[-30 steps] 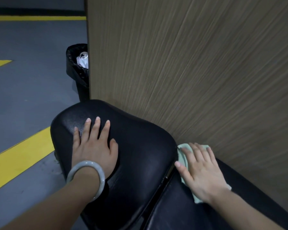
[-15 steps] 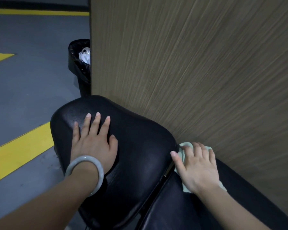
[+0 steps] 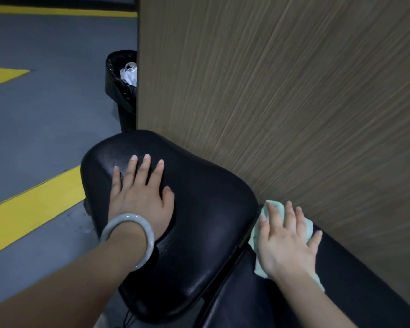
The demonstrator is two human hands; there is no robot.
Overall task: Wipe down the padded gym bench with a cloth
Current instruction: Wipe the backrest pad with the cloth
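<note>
Head view, the only one we have: the left hand [image 3: 140, 200] lies flat on the black seat pad [image 3: 199, 221], fingers straight and spread wide, holding nothing, a pale bangle [image 3: 128, 235] round its wrist. It looks to be bracing rather than cleaning. Over to the right of that seat pad, just past the gap between the cushions, the right hand [image 3: 285, 242] presses flat on a pale green cloth [image 3: 273, 209], fingers extended, not curled round it. The cloth sits bunched on the near end of the long back pad [image 3: 355, 275], right beside the seat pad's edge and close to the wood-grain wall panel [image 3: 282, 91]. Beyond the seat pad, a black-lined bin [image 3: 118, 74] peeks out from behind the panel, and yellow floor lines [image 3: 33, 204] run to its left.

As for progress, my read is mid-wipe, working around the seam. The seat pad shows a faint sheen near the left fingers, but whether it is already wiped I cannot tell. The long stretch of back pad running out of shot looks like work remaining
</note>
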